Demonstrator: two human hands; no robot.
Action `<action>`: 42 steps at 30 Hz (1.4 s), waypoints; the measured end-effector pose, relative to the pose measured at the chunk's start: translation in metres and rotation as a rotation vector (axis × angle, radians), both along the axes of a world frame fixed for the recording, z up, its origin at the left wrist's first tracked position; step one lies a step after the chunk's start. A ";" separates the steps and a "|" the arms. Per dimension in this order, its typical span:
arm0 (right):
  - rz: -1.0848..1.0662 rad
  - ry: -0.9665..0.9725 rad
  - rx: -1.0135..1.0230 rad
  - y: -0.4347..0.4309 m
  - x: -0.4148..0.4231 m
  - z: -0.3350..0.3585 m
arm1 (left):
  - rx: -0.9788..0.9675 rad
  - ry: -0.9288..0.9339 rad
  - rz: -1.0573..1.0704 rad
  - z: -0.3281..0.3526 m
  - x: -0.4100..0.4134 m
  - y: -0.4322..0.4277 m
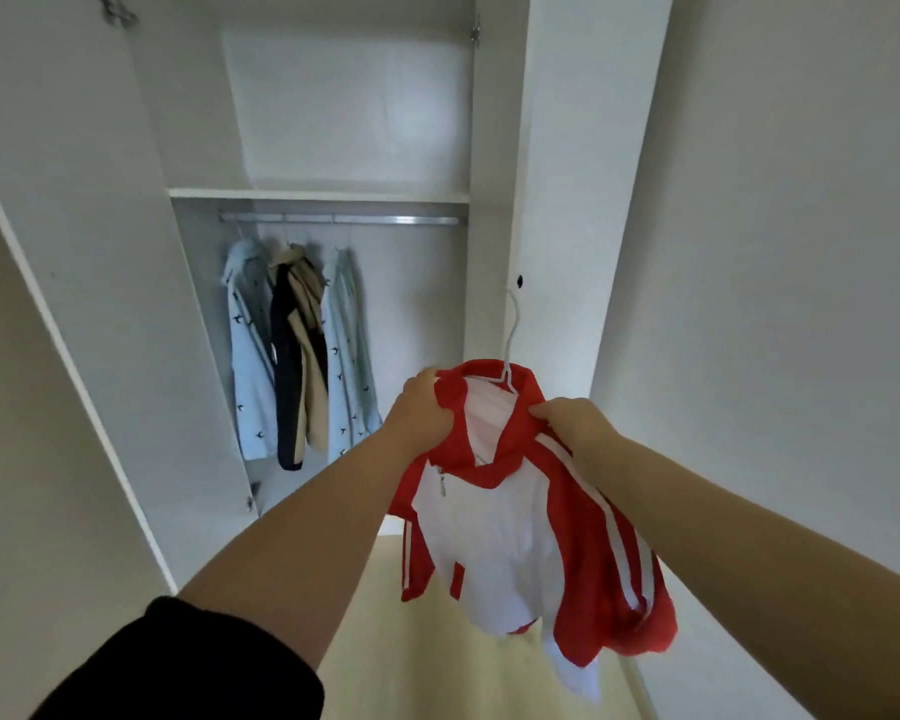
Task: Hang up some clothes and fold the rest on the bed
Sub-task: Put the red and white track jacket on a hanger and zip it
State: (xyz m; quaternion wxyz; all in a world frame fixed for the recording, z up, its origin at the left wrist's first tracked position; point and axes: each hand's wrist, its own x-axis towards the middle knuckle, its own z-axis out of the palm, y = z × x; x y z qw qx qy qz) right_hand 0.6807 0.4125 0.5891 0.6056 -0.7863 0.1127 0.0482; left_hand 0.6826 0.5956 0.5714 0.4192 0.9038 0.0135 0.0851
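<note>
A red and white jacket [510,532] hangs on a white hanger [511,335] in front of me, to the right of the open wardrobe. My left hand [421,407] grips the collar's left side. My right hand [572,423] pinches the collar's right side. The hanger's hook sticks up above the collar, free of the metal rail [344,219]. Three garments hang on that rail: a light blue patterned shirt [248,350], a dark and beige jacket [298,356] and another light blue patterned shirt [349,356].
A white shelf [318,194] runs above the rail. The wardrobe door [74,252] stands open on the left. A white panel [557,200] and wall lie to the right. The rail's right half is bare. Pale floor [417,615] shows below.
</note>
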 end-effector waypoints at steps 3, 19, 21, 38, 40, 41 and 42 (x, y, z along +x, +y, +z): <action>-0.001 0.034 0.025 0.039 0.022 0.018 | 0.042 0.110 -0.034 0.030 0.007 0.043; 0.231 0.157 0.337 0.236 0.249 -0.026 | 0.092 0.550 -0.225 0.019 0.185 0.179; 0.246 0.180 0.352 0.259 0.297 -0.030 | 0.075 0.526 -0.163 0.016 0.227 0.195; 0.185 0.118 0.352 0.378 0.622 -0.019 | -0.005 0.091 0.102 -0.003 0.579 0.327; 0.148 0.127 0.359 0.390 0.651 -0.022 | -0.080 0.121 0.132 0.004 0.616 0.333; 0.135 0.135 0.364 0.395 0.662 -0.023 | -0.097 0.163 0.154 0.007 0.635 0.335; 0.123 0.142 0.365 0.400 0.673 -0.024 | -0.090 0.157 0.187 0.009 0.653 0.338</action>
